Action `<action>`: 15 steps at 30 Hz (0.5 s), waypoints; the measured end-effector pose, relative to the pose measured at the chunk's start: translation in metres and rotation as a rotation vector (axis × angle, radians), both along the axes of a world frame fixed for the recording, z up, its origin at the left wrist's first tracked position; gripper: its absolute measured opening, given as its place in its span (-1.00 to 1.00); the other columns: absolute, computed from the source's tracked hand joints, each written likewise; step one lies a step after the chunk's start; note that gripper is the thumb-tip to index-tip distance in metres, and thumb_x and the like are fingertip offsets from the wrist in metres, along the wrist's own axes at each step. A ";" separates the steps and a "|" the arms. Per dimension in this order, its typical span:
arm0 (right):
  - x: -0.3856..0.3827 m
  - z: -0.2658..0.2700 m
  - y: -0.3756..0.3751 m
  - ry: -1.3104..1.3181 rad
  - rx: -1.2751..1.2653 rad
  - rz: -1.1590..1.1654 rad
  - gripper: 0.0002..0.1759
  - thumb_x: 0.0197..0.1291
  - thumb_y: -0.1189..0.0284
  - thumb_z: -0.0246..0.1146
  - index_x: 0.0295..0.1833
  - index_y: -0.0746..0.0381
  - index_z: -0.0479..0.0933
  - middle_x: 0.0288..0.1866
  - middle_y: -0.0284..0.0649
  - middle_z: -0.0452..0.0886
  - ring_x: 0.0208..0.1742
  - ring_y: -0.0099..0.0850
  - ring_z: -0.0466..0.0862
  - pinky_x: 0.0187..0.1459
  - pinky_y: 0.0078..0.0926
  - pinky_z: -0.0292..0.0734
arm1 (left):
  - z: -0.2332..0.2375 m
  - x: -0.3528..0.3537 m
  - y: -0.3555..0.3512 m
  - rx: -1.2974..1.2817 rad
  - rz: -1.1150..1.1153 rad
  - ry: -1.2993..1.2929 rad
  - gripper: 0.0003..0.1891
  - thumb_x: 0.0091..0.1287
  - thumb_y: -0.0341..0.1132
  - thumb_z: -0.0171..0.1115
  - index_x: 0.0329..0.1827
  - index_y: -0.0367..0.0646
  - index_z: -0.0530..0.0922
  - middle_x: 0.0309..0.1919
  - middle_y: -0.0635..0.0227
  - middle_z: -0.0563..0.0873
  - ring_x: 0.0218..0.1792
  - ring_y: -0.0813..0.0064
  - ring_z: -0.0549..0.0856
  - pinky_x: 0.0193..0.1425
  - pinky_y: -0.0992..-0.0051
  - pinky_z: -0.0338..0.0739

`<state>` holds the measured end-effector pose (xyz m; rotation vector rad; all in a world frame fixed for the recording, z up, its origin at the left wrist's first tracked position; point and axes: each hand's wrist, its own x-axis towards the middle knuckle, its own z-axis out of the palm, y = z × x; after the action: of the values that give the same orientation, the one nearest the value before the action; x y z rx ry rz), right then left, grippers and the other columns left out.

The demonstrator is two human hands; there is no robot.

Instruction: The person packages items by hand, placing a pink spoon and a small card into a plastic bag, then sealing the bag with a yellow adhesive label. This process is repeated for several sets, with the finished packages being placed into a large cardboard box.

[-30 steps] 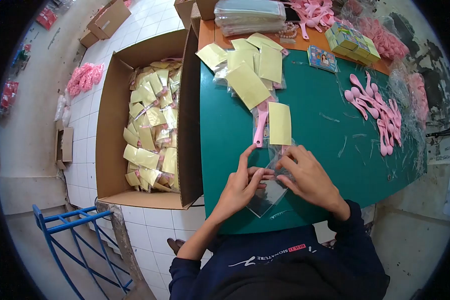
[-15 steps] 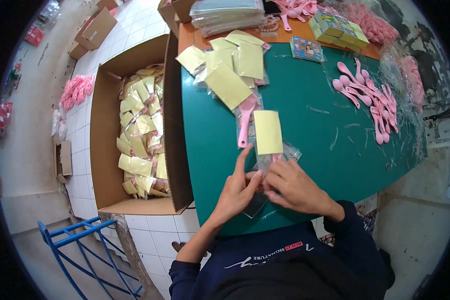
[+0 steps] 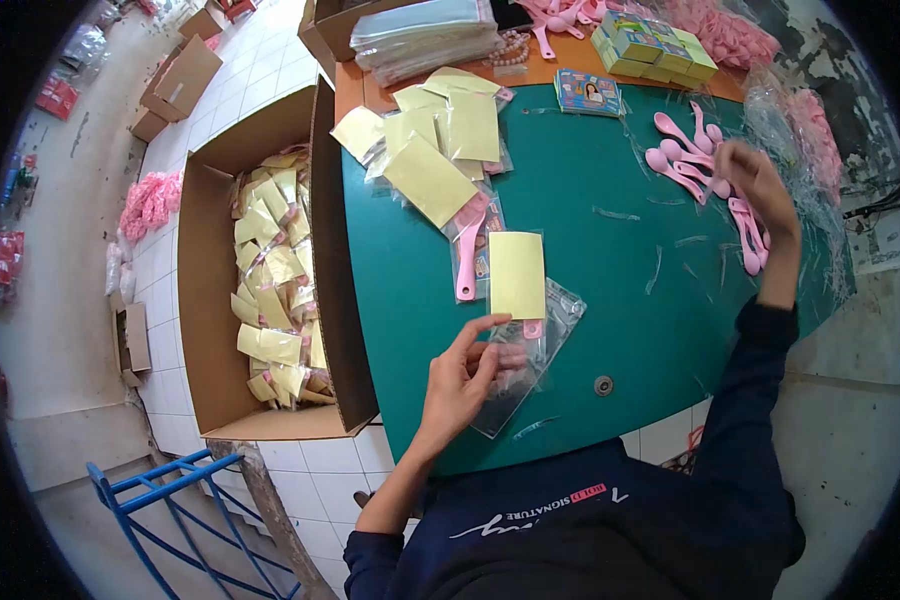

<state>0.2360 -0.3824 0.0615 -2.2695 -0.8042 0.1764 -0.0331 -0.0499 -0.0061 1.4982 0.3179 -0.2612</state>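
Note:
My left hand is at the table's front, its thumb and fingers around the edge of a clear plastic bag; some fingertips show through the film. Its index finger reaches the lower edge of a yellow card in a packet, with a bit of pink showing below. My right hand is over the pink spoons at the right, slightly blurred, and I cannot make out whether it grips one. Beside the yellow card lies a pink spoon on a packet with a printed card.
Packets with yellow cards lie in a pile at the back left. Behind are stacked plastic bags and small printed boxes. A cardboard box full of packets stands left of the table. Plastic scraps litter the green top.
My right hand has left the packet by my left hand and moved right and away to the pink spoons. My left hand stays at the bag. The whole view has shifted slightly.

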 end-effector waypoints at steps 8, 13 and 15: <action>-0.135 -0.009 0.089 -0.168 -0.070 0.129 -0.45 -0.16 0.55 0.43 0.03 0.22 0.42 -0.02 -0.16 0.43 0.00 -0.19 0.48 -0.02 -0.37 0.45 | 0.006 0.006 -0.006 -0.083 -0.051 -0.095 -0.75 0.46 -0.44 -0.06 0.12 -0.29 0.45 -0.23 0.31 0.70 -0.10 0.51 0.70 -0.13 0.62 0.55; -0.193 -0.050 0.129 -0.021 0.143 0.139 -0.65 -0.09 0.61 0.38 -0.13 0.25 0.48 -0.10 -0.12 0.38 -0.11 -0.24 0.57 -0.10 -0.39 0.57 | 0.017 -0.002 -0.007 -0.360 -0.046 -0.016 -0.76 0.46 -0.46 -0.09 0.11 -0.29 0.43 -0.16 0.26 0.68 -0.08 0.45 0.69 -0.09 0.57 0.57; -0.190 -0.051 0.127 -0.002 0.187 0.160 -0.73 -0.08 0.65 0.36 -0.20 0.27 0.50 -0.10 -0.15 0.39 -0.15 -0.28 0.59 -0.13 -0.41 0.58 | 0.017 -0.011 0.001 -0.299 -0.091 0.026 -0.77 0.47 -0.46 -0.10 0.10 -0.27 0.44 -0.11 0.21 0.65 -0.09 0.45 0.69 -0.11 0.55 0.59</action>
<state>0.0458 -0.2559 0.0103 -2.0317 -0.9625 0.1654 -0.0439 -0.0485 0.0113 1.2158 0.2200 -0.3840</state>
